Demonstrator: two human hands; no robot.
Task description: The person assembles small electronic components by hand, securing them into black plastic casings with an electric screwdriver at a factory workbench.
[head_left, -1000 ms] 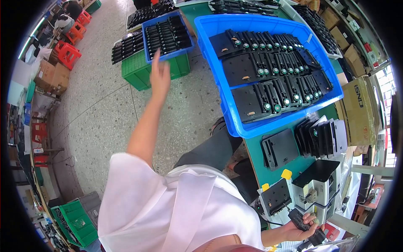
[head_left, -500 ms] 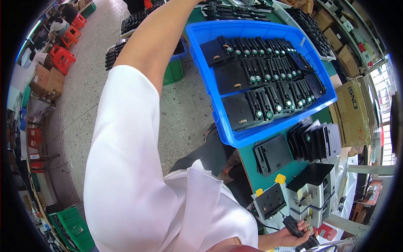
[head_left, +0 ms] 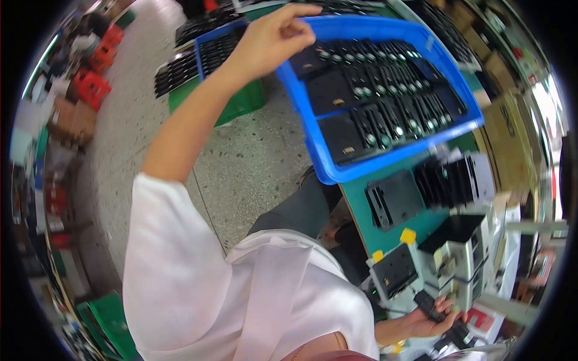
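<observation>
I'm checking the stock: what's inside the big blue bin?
The blue bin holds three rows of black parts, many with round, shiny ends. Anything beneath them is covered, and the left hand hides one corner.

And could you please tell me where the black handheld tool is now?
In the head view, the black handheld tool is at the lower right, held in the right hand, just below the flat black plate near two yellow tabs.

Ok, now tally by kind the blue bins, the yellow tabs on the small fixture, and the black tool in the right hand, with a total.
Blue bins: 2 (large bin, smaller bin)
Yellow tabs: 2 (upper tab, lower tab)
Black tool: 1
Total: 5
</observation>
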